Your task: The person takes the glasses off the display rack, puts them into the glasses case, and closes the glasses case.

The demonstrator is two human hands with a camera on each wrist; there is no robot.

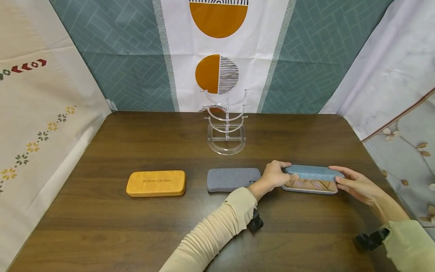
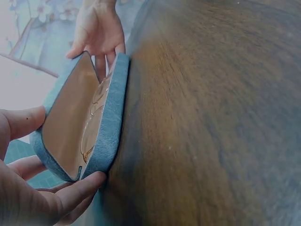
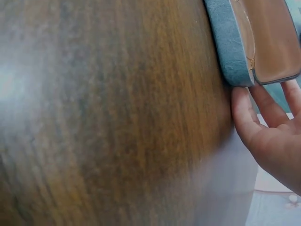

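Observation:
A blue glasses case (image 1: 310, 172) lies partly open on the right side of the table, its tan lining showing. Inside it rests a pair of thin-rimmed glasses (image 2: 89, 127). My left hand (image 1: 274, 174) holds the case's left end, thumb on the lid's edge and fingers around the end of the base. At the opposite end, my right hand (image 1: 357, 185) grips the case, with fingertips (image 3: 241, 101) against its base and lid. Just left of my left hand sits a closed grey glasses case (image 1: 231, 178), partly covered by that wrist.
A closed yellow glasses case (image 1: 156, 183) with dark lettering lies on the left of the brown wooden table (image 1: 136, 230). Behind the cases stands a clear tiered display rack (image 1: 226, 128). Patterned cloths (image 1: 136, 56) hang along the back and both sides.

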